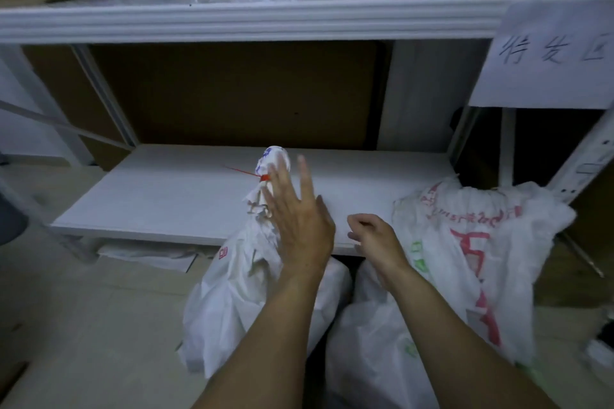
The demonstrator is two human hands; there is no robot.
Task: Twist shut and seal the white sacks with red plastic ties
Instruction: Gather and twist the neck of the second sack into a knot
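Reaching up from the near edge of the view, both forearms end over the white sacks on the floor. The left hand (pixel 300 222) is spread, fingers straight and apart, its palm side lying against the twisted neck of the tied sack (pixel 232 292); it grips nothing. Just right of it, the right hand (pixel 372 239) hangs with fingers loosely curled, and nothing shows between them.

Beyond the left fingertips the neck stands nearly upright, with a red tie (pixel 264 178) cinched round it just past the index finger and its thin tail sticking out to the left. That sack looks done.

The one left to close, as I read it, is the untied sack (pixel 471 242). It lies just beside the right hand, directly to its right, its rumpled mouth bearing no tie and slumped against the lower shelf (pixel 166 202). The right hand is the nearer, so the coming move turns on a short sideways reach, then gathering the mouth about an upright axis. No loose tie shows near either hand.

Farther off, above both hands, a paper sign (pixel 548 53) hangs from the upper shelf (pixel 232 16).
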